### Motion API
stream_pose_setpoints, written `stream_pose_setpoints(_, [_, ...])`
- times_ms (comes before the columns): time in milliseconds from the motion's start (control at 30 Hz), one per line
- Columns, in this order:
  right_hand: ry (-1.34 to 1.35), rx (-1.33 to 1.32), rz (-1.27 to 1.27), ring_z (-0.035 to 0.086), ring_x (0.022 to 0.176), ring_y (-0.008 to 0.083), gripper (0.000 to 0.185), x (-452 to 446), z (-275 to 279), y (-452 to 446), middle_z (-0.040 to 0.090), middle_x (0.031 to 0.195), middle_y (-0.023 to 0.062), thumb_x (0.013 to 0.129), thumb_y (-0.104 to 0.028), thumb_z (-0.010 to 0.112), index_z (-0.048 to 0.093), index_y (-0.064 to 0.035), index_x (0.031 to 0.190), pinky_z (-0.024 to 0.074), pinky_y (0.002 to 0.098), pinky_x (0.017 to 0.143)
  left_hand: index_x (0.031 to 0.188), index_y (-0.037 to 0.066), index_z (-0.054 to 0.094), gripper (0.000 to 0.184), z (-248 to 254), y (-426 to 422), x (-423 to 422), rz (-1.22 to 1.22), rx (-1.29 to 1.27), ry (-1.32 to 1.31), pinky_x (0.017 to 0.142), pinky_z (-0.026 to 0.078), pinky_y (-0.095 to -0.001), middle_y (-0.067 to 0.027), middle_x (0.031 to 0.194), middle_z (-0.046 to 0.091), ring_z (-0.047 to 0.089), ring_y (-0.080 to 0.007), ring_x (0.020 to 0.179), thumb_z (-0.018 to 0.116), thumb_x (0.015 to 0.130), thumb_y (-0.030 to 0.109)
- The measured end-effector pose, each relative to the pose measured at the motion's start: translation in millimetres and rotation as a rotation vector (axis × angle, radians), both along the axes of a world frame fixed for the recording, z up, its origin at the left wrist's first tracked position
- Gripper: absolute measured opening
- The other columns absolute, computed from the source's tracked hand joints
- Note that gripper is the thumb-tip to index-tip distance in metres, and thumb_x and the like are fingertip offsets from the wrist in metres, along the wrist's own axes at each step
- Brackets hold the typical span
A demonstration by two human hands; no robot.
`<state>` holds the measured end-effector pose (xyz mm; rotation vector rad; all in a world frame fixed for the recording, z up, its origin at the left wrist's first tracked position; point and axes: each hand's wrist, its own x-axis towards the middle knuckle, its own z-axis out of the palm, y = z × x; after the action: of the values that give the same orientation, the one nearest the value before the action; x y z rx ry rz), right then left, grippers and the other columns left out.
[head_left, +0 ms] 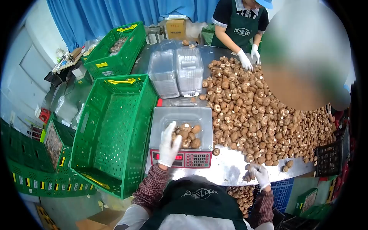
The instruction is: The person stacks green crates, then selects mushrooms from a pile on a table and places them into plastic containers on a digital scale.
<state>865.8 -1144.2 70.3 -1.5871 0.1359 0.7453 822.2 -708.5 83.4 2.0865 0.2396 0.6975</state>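
My left hand point(168, 146), in a white glove, is at the left side of a small group of brown mushrooms point(191, 136) on the scale point(197, 159). Its thumb and fingers are apart, and the fingertips reach the mushrooms' edge. A clear plastic tray seems to lie under them, though its outline is hard to make out. My right hand point(261, 176), also gloved, is at the table's front edge with its fingers curled around a few mushrooms point(249, 174). Beyond it spreads a large mushroom heap point(245, 111).
An empty-looking green crate point(115, 96) stands left of the scale, another green crate point(111, 57) behind it. Stacks of clear plastic trays point(165, 73) rise behind the scale. Across the table a co-worker's gloved hands point(245, 59) touch the heap. A dark crate point(329, 159) sits at right.
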Motion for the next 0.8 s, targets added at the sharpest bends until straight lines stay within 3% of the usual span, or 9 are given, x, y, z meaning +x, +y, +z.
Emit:
stream_pose_setpoints(33, [0.003,-0.001,0.007,0.06,0.075,0.0109,0.029,12.1,-13.4,7.1,0.066,0.086,0.0058,0.092,-0.013,0.063,0.063,0.0049,0.115,0.0482,0.0224,0.065,0.138,0.002,0.045,0.043,-5.8,9.8,-2.5,0.029,-0.066,-0.039,0.107,0.036,-0.032,-0.0127,0.138,0.05,0.047,-0.0227,0.128,0.05,0.096,0.008])
stream_pose_setpoints(100, [-0.385,-0.353,-0.002,0.062,0.078,0.0143,0.034,41.9,-43.3,30.3,0.065,0.091,0.0085,0.086,-0.015,0.068,0.063,0.0003,0.117,0.0499,0.0247,0.069,0.136,-0.001,0.047,0.041,2.6,27.5,-6.4,0.096,-0.256,-0.105,0.108,0.035,-0.0332,-0.0136,0.135,0.052,0.049,-0.0221,0.125,0.047,0.095,0.002])
stream_pose_setpoints(133, [-0.41,-0.484,0.083,0.063,0.091,0.0209,0.04,56.8,-46.7,43.9,0.064,0.103,0.0114,0.081,-0.019,0.071,0.064,-0.0058,0.118,0.0509,0.0306,0.08,0.134,-0.002,0.047,0.041,-2.4,38.6,-8.4,0.126,-0.356,-0.133,0.109,0.036,-0.0334,-0.0142,0.134,0.053,0.051,-0.0225,0.124,0.047,0.093,-0.002])
stream_pose_setpoints(200, [-0.817,-0.766,0.291,0.06,0.103,0.0265,0.041,71.9,-37.3,82.6,0.063,0.112,0.0122,0.079,-0.023,0.071,0.065,-0.0089,0.118,0.0471,0.0377,0.092,0.132,-0.001,0.049,0.043,-2.9,52.4,-15.5,0.152,-0.607,-0.145,0.109,0.036,-0.0326,-0.0126,0.132,0.055,0.051,-0.0202,0.124,0.045,0.09,-0.008])
stream_pose_setpoints(300, [-1.251,-0.711,0.313,0.057,0.11,0.0273,0.04,84.4,-9.1,145.3,0.062,0.119,0.0101,0.078,-0.02,0.07,0.066,-0.0118,0.116,0.0416,0.0412,0.1,0.13,-0.001,0.052,0.046,-1.4,62.2,-26.9,0.167,-0.584,-0.124,0.107,0.038,-0.0314,-0.0117,0.131,0.056,0.053,-0.0188,0.122,0.046,0.086,-0.013])
stream_pose_setpoints(400, [-1.288,-0.365,0.397,0.055,0.112,0.0266,0.039,82.6,33.7,205.5,0.062,0.119,0.0094,0.08,-0.019,0.068,0.065,-0.0122,0.118,0.0426,0.0383,0.099,0.127,0.0,0.054,0.045,3.4,62.0,-34.2,0.202,-0.545,-0.059,0.105,0.04,-0.0302,-0.0109,0.129,0.058,0.055,-0.0178,0.12,0.048,0.085,-0.014])
stream_pose_setpoints(500, [-1.285,-0.267,0.579,0.055,0.112,0.0259,0.047,77.4,50.8,254.0,0.062,0.117,0.0085,0.08,-0.018,0.068,0.061,-0.0135,0.126,0.0429,0.0372,0.099,0.126,0.0,0.055,0.043,8.3,61.1,-34.9,0.176,-0.503,-0.014,0.103,0.042,-0.03,-0.0101,0.125,0.06,0.057,-0.0177,0.117,0.052,0.085,-0.012])
stream_pose_setpoints(667, [-1.318,-0.221,0.727,0.054,0.109,0.0285,0.059,62.6,48.6,295.1,0.058,0.119,0.0104,0.073,-0.02,0.075,0.057,-0.0142,0.13,0.043,0.0374,0.097,0.123,0.001,0.058,0.043,12.6,61.5,-35.6,0.141,-0.409,-0.039,0.101,0.044,-0.03,-0.0102,0.121,0.062,0.058,-0.0175,0.114,0.055,0.082,-0.013])
stream_pose_setpoints(800, [-1.34,-0.433,0.757,0.055,0.105,0.0275,0.066,53.6,35.5,297.7,0.059,0.114,0.0093,0.07,-0.021,0.078,0.055,-0.0153,0.132,0.0447,0.0381,0.093,0.121,0.003,0.06,0.047,9.4,55.0,-33.1,0.127,-0.26,0.023,0.099,0.045,-0.0299,-0.0091,0.12,0.062,0.059,-0.0174,0.111,0.059,0.077,-0.014])
